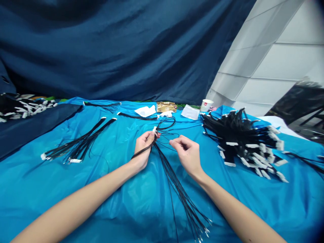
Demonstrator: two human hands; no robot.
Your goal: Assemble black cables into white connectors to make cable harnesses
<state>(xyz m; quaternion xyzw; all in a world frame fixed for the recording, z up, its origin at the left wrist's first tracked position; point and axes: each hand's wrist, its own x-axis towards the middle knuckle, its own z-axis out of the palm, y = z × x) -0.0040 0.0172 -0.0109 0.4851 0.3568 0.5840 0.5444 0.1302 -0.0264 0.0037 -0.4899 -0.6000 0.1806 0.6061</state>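
Observation:
My left hand (144,148) is closed around a black wire harness (169,165) just below its white connector (155,129). Loose wires from it fan down toward the front, ending in small metal tips. Some wires loop up beyond the connector, and a few pass back over my left wrist. To the right of the bundle, my right hand (187,150) pinches a single thin black wire (165,142) between thumb and fingertips. Its other fingers are curled in.
On the blue sheet (121,202) lie a large pile of harnesses (243,135) at right and two harnesses (86,141) at left. Farther back are a gold tissue pack (166,107), white papers (190,112) and a paper cup (207,105). More white-ended harnesses (30,108) lie far left.

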